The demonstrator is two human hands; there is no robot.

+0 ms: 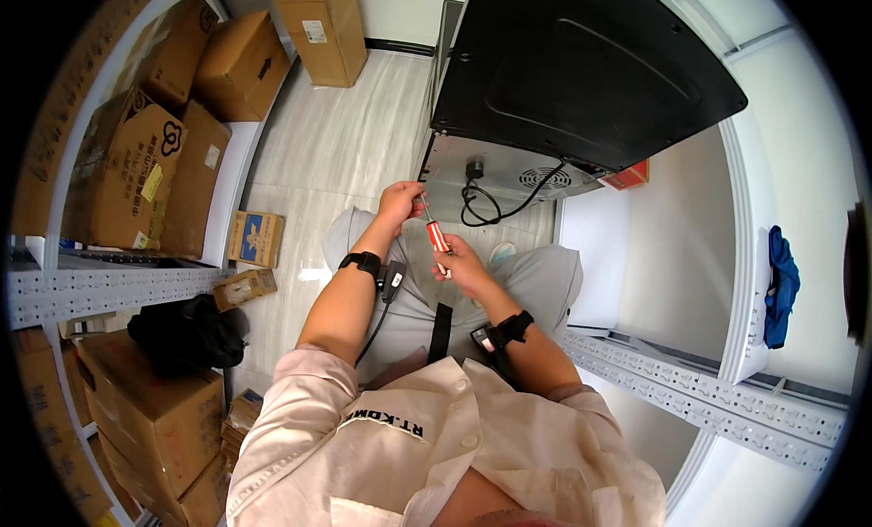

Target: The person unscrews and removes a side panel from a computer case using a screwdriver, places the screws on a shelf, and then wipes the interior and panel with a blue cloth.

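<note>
My right hand [460,265] is closed round the red and white striped handle of a screwdriver [436,236]. My left hand [400,202] is closed by the screwdriver's tip, at the left edge of a metal panel [500,150] on a large appliance; whether it pinches a small part or the shaft is unclear. Above that panel is a big black board [590,64]. A black cable [498,214] loops from a plug [474,169] near a round vent [545,177] on the metal panel. I sit low on the floor with my knees bent.
Shelves with cardboard boxes [136,173] stand left, a black bag [182,336] below. Small boxes [256,241] lie on the pale floor [300,137]. A tall carton [318,37] stands behind. White metal racking [681,382] is on the right, with a blue cloth [779,286] hanging.
</note>
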